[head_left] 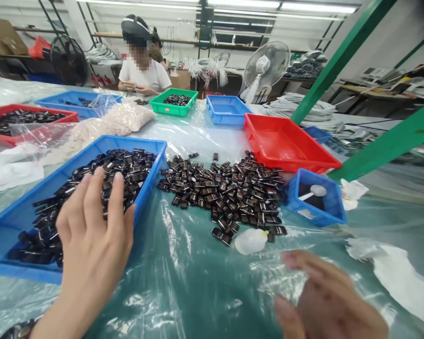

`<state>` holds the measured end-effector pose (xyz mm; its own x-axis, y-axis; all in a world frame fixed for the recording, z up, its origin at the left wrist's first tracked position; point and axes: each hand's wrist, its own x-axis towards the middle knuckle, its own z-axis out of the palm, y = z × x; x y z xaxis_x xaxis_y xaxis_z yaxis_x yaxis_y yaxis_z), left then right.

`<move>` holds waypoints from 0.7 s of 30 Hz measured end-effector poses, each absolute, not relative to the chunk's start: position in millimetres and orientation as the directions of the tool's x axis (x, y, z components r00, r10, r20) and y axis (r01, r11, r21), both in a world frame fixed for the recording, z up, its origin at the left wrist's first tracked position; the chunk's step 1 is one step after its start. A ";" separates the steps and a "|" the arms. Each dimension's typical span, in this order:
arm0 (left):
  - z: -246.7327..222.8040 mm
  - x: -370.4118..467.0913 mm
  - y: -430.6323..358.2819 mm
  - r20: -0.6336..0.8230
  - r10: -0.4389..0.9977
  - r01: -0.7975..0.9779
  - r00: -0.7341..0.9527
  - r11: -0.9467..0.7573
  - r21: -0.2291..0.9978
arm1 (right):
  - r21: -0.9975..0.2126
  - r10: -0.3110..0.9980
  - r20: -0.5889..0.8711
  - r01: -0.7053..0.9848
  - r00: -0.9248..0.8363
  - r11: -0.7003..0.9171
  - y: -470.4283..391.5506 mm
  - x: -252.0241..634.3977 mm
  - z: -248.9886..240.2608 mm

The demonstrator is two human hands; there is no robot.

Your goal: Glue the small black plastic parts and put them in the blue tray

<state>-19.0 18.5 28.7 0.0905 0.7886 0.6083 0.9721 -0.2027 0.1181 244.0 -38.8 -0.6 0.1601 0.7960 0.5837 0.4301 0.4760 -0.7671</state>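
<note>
My left hand (pixel 95 226) is spread, fingers apart, over the near right part of a long blue tray (pixel 7 230) full of small black parts (pixel 127 165). Nothing shows in its grip. Low at the right, my right hand (pixel 325 296) is blurred above the plastic-covered table (pixel 183 292), thumb and fingers apart with nothing visible between them. Between and beyond the hands lies a loose pile of black parts (pixel 226 188), with a small whitish translucent bottle (pixel 250 241) at its near edge.
Right of the pile stand a small blue bin (pixel 318 214) holding a white spoon-like tool and a red tray (pixel 282 141). White tissues (pixel 399 273) lie at the right. Farther back are a blue tray (pixel 228 110), a green tray (pixel 173 108), a bag, fans and a seated person. Green posts slant at right.
</note>
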 end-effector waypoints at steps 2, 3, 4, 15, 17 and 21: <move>21.4 -8.5 20.2 0.553 0.801 0.954 0.230 -0.299 0.035 | -0.785 0.789 0.562 0.460 0.248 0.414 -28.2 251.5 -10.1; 15.2 0.0 20.7 0.513 0.797 0.929 0.319 -0.370 -0.005 | -0.817 0.845 0.481 0.467 0.232 0.337 -22.8 253.5 -15.5; 7.7 10.0 21.9 0.460 0.796 0.904 0.393 -0.427 -0.032 | -0.847 0.901 0.384 0.465 0.200 0.257 -18.0 254.5 -20.7; -39.7 50.1 61.8 0.425 0.817 0.883 0.391 -0.463 0.078 | -0.884 0.998 -0.052 0.462 0.038 -0.063 -11.9 253.6 -31.2; -35.9 42.6 55.9 0.413 0.809 0.855 0.418 -0.504 0.121 | -0.884 0.997 -0.063 0.463 0.037 -0.073 -11.9 253.9 -31.7; -25.5 31.6 38.7 0.387 0.795 0.769 0.468 -0.582 0.266 | -0.886 0.995 -0.088 0.454 0.042 -0.098 -11.0 254.7 -31.9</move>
<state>31.6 38.7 -25.5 0.4675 0.7949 0.3867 0.7689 -0.5815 0.2658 254.7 -11.0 -31.9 0.0423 0.9952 -0.0880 0.4541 -0.0976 -0.8856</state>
